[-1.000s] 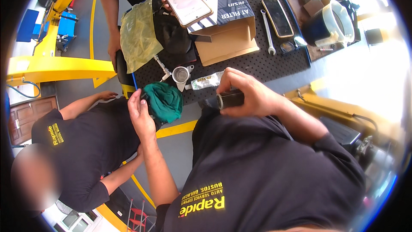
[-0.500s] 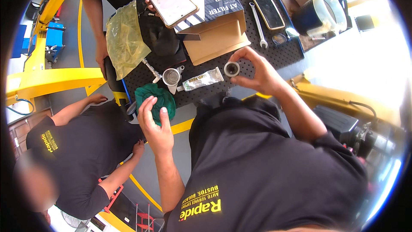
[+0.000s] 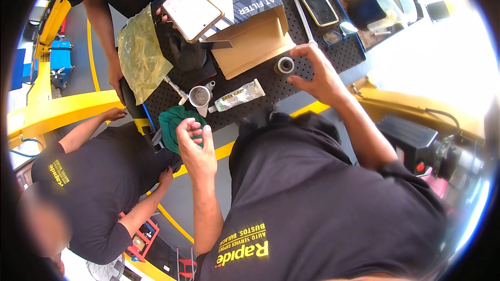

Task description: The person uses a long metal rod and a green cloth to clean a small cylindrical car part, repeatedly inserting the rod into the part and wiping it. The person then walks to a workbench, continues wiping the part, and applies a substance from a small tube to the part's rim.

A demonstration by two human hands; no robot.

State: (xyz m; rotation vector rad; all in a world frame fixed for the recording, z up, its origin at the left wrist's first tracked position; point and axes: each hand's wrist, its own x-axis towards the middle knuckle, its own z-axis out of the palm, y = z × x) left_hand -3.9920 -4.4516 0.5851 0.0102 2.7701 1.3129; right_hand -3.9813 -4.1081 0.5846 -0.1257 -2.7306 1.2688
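Note:
A small dark cylinder with a pale ring-shaped top (image 3: 284, 65) stands on the black perforated tabletop (image 3: 341, 57). Beside it is my right hand (image 3: 320, 78), thumb and fingers spread apart with a gap to the cylinder. My left hand (image 3: 197, 148) is raised in front of the green cloth (image 3: 169, 123), its fingers loosely bent, the thumb apart and nothing seen in it. Between the hands lie a silver squeeze tube (image 3: 238, 96) and a metal cup-shaped housing (image 3: 200, 96). A ratchet-like metal tool (image 3: 176, 89) lies against the housing.
An opened filter box (image 3: 252, 54), a wrench (image 3: 303, 18) and a phone (image 3: 315, 2) lie farther back. Another person's hand holds a lit phone (image 3: 192, 13) over a yellow plastic bag (image 3: 140, 57). At left stands a co-worker (image 3: 99, 177).
The cylinder, between my right thumb and fingers before, now stands farther back on the table, and that hand has let go. My left fingers have bent more.

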